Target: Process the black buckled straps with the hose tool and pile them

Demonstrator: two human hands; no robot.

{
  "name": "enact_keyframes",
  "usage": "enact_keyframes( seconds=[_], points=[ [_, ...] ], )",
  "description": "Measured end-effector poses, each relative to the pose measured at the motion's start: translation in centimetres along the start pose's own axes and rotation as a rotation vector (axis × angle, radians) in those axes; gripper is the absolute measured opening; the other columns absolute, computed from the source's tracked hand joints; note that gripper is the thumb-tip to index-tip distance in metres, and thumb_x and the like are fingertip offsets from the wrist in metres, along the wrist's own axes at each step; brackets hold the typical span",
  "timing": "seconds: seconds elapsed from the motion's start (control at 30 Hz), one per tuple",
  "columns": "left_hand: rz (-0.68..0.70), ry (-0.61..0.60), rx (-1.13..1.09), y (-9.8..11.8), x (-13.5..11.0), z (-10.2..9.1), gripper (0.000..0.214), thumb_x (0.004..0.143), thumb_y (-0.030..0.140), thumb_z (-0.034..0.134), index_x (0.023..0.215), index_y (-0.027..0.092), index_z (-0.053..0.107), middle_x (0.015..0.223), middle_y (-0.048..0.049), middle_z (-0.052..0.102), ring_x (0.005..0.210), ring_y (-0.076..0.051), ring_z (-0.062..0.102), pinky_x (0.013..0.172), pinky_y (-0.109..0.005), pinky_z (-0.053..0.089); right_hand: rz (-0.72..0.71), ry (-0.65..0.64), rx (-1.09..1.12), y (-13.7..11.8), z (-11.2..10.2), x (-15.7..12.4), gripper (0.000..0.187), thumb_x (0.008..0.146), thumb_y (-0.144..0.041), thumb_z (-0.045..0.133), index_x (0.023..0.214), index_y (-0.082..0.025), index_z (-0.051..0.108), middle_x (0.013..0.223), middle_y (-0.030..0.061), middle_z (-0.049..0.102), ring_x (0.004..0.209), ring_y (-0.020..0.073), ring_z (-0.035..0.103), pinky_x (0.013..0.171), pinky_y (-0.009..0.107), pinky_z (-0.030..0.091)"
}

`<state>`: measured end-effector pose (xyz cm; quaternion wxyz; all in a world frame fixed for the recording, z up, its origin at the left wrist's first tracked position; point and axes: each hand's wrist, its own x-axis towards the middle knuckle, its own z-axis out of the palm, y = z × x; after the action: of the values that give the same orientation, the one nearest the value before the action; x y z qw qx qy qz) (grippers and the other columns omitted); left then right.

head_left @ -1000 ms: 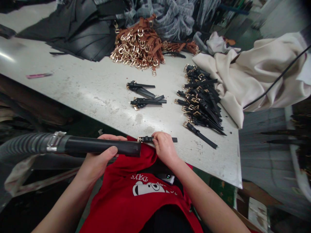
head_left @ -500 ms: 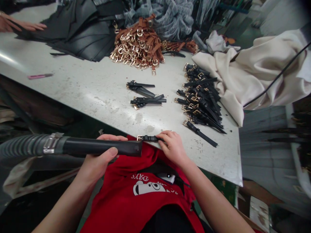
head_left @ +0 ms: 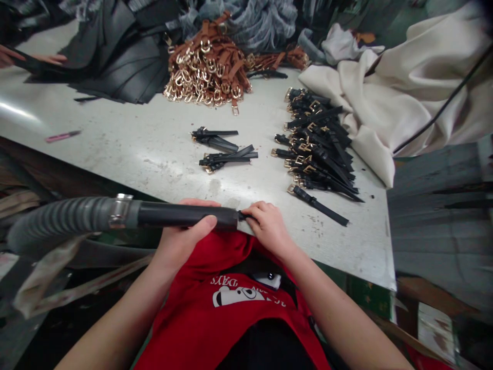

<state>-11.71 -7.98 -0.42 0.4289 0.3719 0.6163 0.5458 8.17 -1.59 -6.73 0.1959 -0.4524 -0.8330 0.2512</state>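
My left hand (head_left: 188,231) is wrapped round a black hose nozzle (head_left: 173,216), which joins a grey ribbed hose (head_left: 65,220) at the left. My right hand (head_left: 267,226) pinches a short black buckle strap (head_left: 243,216) at the table's front edge. The nozzle's mouth meets the strap, and the strap's buckle end is hidden by the nozzle. Beyond my hands lie two small groups of black buckle straps (head_left: 225,158). To their right, a larger pile of black buckle straps (head_left: 319,141) has gold buckles facing left.
Brown straps with gold buckles (head_left: 210,67) are heaped at the back of the table (head_left: 127,139). Black sheets (head_left: 115,56) lie at the back left, near another person's hand (head_left: 50,59). Cream fabric (head_left: 370,97) covers the right side. A pink tool (head_left: 62,136) lies left.
My left hand has pushed the nozzle right and slightly up, so its end now covers the strap's buckle. My right hand keeps its pinch on the strap. The camera view has shifted slightly.
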Motion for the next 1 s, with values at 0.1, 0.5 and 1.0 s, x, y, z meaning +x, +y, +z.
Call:
enact_keyframes(
  seconds=[0.1, 0.5, 1.0],
  points=[
    [-0.001, 0.003, -0.062, 0.2, 0.5, 0.1, 0.024, 0.065, 0.029, 0.081, 0.085, 0.021, 0.07, 0.091, -0.0055, 0.075, 0.081, -0.025, 0.067, 0.067, -0.033, 0.054, 0.027, 0.001, -0.033, 0.0, 0.1, 0.0, 0.023, 0.09, -0.015, 0.056, 0.106, -0.024, 0.07, 0.103, 0.0079, 0.067, 0.096, 0.0252, 0.058, 0.079, 0.039, 0.04],
    [0.04, 0.182, -0.278, 1.4, -0.8, -5.2, 0.024, 0.061, 0.035, 0.082, 0.081, 0.026, 0.074, 0.086, -0.0038, 0.076, 0.069, -0.018, 0.063, 0.049, -0.025, 0.046, -0.067, 0.014, -0.082, -0.6, -0.9, 1.2, 0.026, 0.089, -0.023, 0.057, 0.113, -0.02, 0.066, 0.108, 0.0103, 0.067, 0.097, 0.027, 0.058, 0.082, 0.041, 0.041],
    [0.016, 0.042, -0.233, -0.6, 1.0, -1.3, 0.023, 0.064, 0.028, 0.081, 0.081, 0.022, 0.068, 0.088, -0.004, 0.077, 0.074, -0.019, 0.065, 0.054, -0.026, 0.047, -0.059, -0.019, -0.017, -0.1, 0.4, 1.7, 0.016, 0.091, -0.02, 0.054, 0.098, -0.021, 0.069, 0.096, 0.0083, 0.065, 0.093, 0.0245, 0.057, 0.08, 0.039, 0.042]
  ],
)
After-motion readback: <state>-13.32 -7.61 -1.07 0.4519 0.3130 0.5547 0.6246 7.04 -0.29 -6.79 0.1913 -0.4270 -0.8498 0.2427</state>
